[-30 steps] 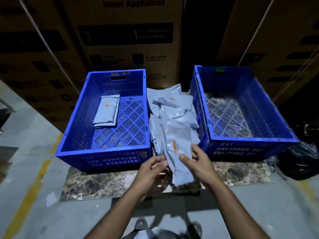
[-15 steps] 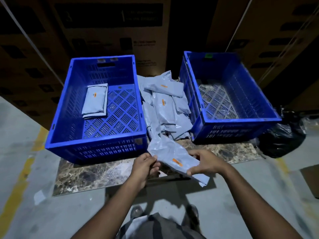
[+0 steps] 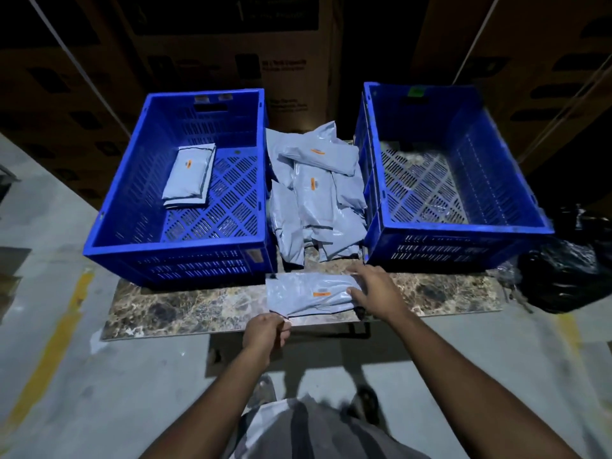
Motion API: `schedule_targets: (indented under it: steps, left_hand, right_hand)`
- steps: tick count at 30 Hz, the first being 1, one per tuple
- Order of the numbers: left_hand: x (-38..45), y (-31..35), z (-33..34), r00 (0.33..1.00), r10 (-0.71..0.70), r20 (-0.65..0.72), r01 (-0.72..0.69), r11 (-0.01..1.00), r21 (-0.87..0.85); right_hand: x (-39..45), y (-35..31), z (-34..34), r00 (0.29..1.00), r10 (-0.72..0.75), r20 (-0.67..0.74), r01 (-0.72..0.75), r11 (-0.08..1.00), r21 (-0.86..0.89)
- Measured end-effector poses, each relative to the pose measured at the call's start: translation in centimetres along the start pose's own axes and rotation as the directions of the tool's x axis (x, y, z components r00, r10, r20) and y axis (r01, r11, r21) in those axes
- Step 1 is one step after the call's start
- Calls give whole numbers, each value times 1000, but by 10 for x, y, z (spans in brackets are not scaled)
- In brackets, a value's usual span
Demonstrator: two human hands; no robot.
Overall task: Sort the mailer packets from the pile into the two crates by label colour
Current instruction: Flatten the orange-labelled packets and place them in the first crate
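A grey mailer packet (image 3: 303, 294) with an orange label lies crosswise on the marble slab's front edge. My left hand (image 3: 265, 332) pinches its near left corner. My right hand (image 3: 376, 291) rests on its right end, fingers spread over it. Behind it, a pile of grey packets (image 3: 318, 193) with orange labels fills the gap between two blue crates. The left crate (image 3: 109, 240) holds a small stack of orange-labelled packets (image 3: 190, 175). The right crate (image 3: 463, 226) has nothing in it and bears a green tag on its far rim.
The crates stand on a brown marble slab (image 3: 185, 309) above a grey concrete floor with a yellow line (image 3: 49, 342) at left. A black plastic bag (image 3: 569, 270) sits right of the right crate. Large cardboard boxes (image 3: 231, 44) form a wall behind.
The packet has been drawn out of the pile toward me, turned crosswise and laid flat on the slab's front edge. Both hands came down with it.
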State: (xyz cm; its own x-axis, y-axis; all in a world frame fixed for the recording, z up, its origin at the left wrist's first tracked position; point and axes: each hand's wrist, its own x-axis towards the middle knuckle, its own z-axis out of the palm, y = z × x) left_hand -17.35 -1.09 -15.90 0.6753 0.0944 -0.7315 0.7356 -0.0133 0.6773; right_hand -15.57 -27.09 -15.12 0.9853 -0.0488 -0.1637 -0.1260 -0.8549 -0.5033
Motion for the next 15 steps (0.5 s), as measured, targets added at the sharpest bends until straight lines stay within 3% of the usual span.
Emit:
schedule_targets:
  steps: [2,4,6,8,10,12,15]
  left_hand:
    - [-6,-6,-7,976,104,-189,-46,956,290]
    - [-17,-7,-11,935,276,-225,-137,862,488]
    - [-17,-5,-11,825,563,-61,-381,631,676]
    - [-11,2,-4,694,700,168,-552,368,748]
    - [-1,14,8,627,711,318,-629,221,745]
    - [10,24,19,607,670,427,-657,122,744]
    - [24,28,21,689,491,532,-600,-24,800]
  right_hand:
    - [-11,3,7,990,-24,-141,26,1000,13]
    - [-19,6,10,979,-102,-175,94,994,-52]
    - [-20,7,12,975,-173,-139,158,981,-116]
    - [-15,2,13,967,-226,-118,208,967,-147]
    - [-8,-7,14,963,-250,-99,229,955,-188]
    - [-4,-13,18,970,-235,-61,214,947,-240]
    - [-4,-12,25,993,-110,29,114,968,-223]
